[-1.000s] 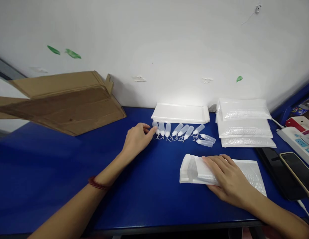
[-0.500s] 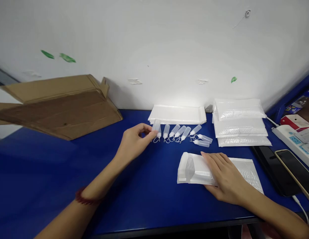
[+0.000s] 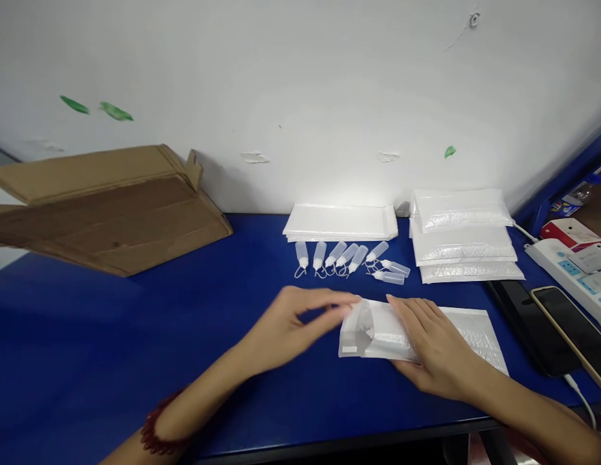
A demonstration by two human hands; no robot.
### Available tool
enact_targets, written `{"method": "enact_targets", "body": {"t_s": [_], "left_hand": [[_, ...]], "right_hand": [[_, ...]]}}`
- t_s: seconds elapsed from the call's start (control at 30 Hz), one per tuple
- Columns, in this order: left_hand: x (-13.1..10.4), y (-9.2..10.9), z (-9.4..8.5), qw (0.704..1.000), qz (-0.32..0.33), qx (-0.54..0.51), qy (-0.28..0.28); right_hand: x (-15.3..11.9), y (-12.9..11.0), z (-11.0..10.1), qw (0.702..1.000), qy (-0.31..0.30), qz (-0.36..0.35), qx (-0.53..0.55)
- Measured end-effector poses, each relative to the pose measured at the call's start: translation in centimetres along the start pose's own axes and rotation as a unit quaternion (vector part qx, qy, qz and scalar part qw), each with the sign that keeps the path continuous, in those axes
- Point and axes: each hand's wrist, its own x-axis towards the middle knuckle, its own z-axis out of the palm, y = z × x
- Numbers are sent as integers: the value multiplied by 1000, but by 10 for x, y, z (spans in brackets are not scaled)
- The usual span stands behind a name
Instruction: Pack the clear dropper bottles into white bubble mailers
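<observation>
Two hands on this one: my right hand [image 3: 433, 345] is lying flat on the bubble mailer [image 3: 467, 329] on the blue desk [image 3: 135, 336], fingers spread and pinning it down. My left hand [image 3: 293, 326] is reaching to its open end, fingers pinched together; can't tell if there's a bottle inside. Remaining little dropper bottles [image 3: 346, 258] are sitting behind, near the flat mailer stack [image 3: 341, 223]

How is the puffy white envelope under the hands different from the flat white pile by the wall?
The puffy envelope lies alone near the table's front edge, mouth open, with the left hand at its mouth and the right hand pressing on it. The flat pile is several stacked against the wall, untouched. Both are white mailers lying flat on the blue table.
</observation>
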Motion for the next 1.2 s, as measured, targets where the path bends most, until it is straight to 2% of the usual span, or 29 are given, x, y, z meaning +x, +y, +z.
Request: {"method": "enact_targets", "body": {"t_s": [0.03, 0.1, 0.13, 0.17, 0.27, 0.37, 0.57, 0.63, 0.7, 0.77, 0.83, 0.93, 1.0, 1.07, 1.2], "left_hand": [[2, -6, -6, 997, -23, 20, 76], [8, -22, -19, 971, -75, 98, 207], [12, -31, -24, 953, -102, 147, 246], [16, -41, -28, 938, -129, 193, 258], [27, -62, -32, 918, -189, 278, 209], [34, -71, -29, 908, -208, 316, 178], [30, -66, -34, 899, -213, 326, 201], [23, -58, -40, 918, -183, 270, 225], [16, -46, -45, 958, -121, 168, 198], [11, -34, -46, 990, -50, 77, 111], [8, -24, -44, 999, 3, 46, 13], [5, -15, -34, 992, 77, 68, -73], [3, -13, -25, 980, 130, 119, -97], [1, -12, -15, 961, 180, 187, -93], [-2, -15, 9, 909, 281, 303, -47]], "right_hand": [[0, 0, 0, 1000, 5, 2, -3], [0, 0, 0, 1000, 10, 1, -15], [0, -1, 0, 1000, 9, -3, -23], [0, -2, 1, 999, 6, -8, -30], [-1, -5, 4, 999, -8, -21, -46], [-1, -6, 6, 998, -13, -25, -47], [0, -3, 3, 999, -7, -9, -30], [1, -1, 1, 1000, 3, 8, -19], [1, 1, 0, 1000, 16, 22, -12], [1, 3, 0, 999, 22, 33, -9], [1, 4, 1, 999, 23, 36, -8], [2, 3, 2, 999, 19, 29, -6], [2, 2, 2, 1000, 15, 19, -3], [3, 0, 1, 1000, 11, 7, 0], [4, -2, 3, 1000, 3, -8, 4]]}}
